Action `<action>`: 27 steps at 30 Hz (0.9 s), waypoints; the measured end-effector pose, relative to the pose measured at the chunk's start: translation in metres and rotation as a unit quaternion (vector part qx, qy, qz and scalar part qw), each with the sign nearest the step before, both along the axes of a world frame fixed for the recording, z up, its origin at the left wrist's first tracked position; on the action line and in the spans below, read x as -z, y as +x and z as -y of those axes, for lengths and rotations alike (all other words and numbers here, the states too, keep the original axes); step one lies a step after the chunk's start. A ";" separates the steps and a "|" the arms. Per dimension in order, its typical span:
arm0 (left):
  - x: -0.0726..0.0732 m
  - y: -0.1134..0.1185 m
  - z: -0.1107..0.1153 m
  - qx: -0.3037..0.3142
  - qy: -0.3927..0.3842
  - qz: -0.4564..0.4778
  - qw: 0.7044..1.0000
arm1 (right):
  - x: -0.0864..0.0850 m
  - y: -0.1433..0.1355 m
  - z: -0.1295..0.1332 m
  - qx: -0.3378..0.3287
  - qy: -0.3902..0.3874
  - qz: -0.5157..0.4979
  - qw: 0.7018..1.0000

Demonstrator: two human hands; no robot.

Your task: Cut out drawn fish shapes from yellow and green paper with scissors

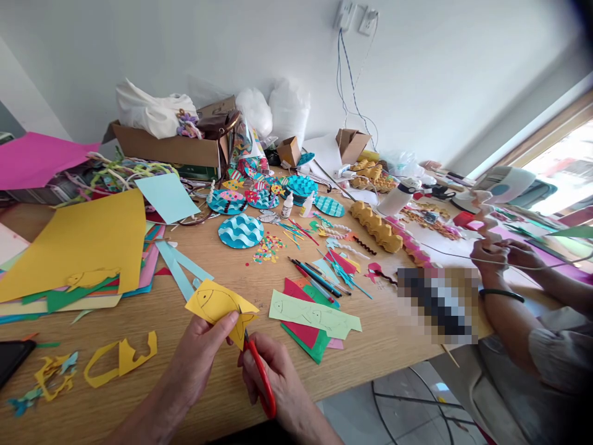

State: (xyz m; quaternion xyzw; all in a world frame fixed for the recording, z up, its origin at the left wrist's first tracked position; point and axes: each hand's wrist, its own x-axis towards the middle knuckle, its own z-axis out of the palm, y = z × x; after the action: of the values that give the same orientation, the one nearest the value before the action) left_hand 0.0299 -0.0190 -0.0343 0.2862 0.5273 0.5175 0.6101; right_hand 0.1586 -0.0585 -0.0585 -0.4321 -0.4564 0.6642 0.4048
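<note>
Near: right hand [266, 364] gripped red-handled scissors [262, 374], left hand [204, 346] pinched yellow fish-drawn paper [217, 303]; pale-green fish-drawn strip [315, 314] lay right on brown wooden desk [194, 377].

Operator hands and forearms, bare.
Left hand [201, 349] and right hand [273, 371]: five-fingered, uncovered to the visible forearms [151, 405]. Dark patch [250, 434] at lower edge: material indistinct.

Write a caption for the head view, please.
Left hand holds yellow paper with a drawn fish; right hand cuts it with red scissors.
</note>
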 end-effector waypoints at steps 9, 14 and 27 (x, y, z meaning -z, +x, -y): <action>-0.004 0.000 0.000 -0.003 -0.012 0.009 1.000 | 0.003 0.001 0.002 0.012 0.023 0.033 0.999; -0.002 0.001 0.001 0.002 -0.002 0.014 1.000 | 0.004 0.002 0.003 -0.002 0.020 0.027 0.999; -0.004 0.001 0.003 0.025 0.020 -0.015 0.999 | -0.004 0.004 0.002 -0.022 0.030 0.042 0.998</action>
State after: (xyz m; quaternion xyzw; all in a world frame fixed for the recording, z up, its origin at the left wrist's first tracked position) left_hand 0.0314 -0.0215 -0.0304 0.3193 0.5186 0.5081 0.6090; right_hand 0.1627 -0.0608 -0.0541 -0.4367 -0.5022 0.6405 0.3832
